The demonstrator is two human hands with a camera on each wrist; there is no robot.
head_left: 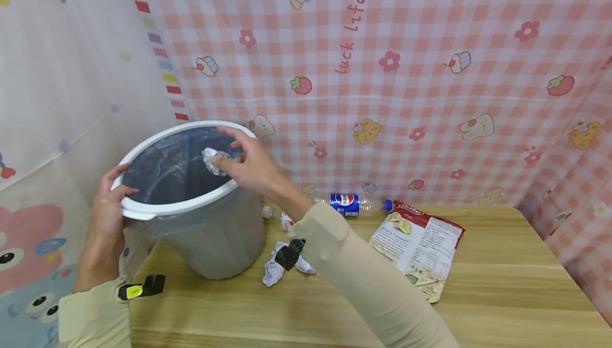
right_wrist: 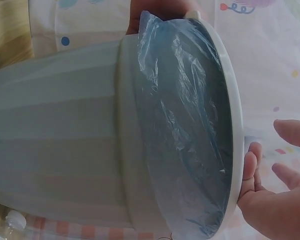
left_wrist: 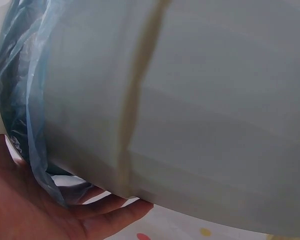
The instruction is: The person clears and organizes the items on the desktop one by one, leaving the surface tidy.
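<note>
A grey trash bin (head_left: 220,244) with a white rim and a bluish plastic liner (right_wrist: 180,115) stands tilted at the left. My left hand (head_left: 109,215) grips its rim from the left side; in the left wrist view some fingers (left_wrist: 120,215) lie along the outer wall. Over the bin's mouth, my right hand (head_left: 251,164) has its fingers apart. A crumpled paper ball (head_left: 214,161) appears by the thumb, inside the opening. Between the spread fingers in the right wrist view (right_wrist: 290,131) no paper shows; the bin's wall hides its inside there.
Crumpled paper (head_left: 274,271) lies on the wooden table (head_left: 507,284) beside the bin, partly behind my right wrist. Farther back is a plastic bottle (head_left: 345,204) with a blue label, near another bottle's white cap (head_left: 267,212). A chip bag (head_left: 421,247) lies to the right.
</note>
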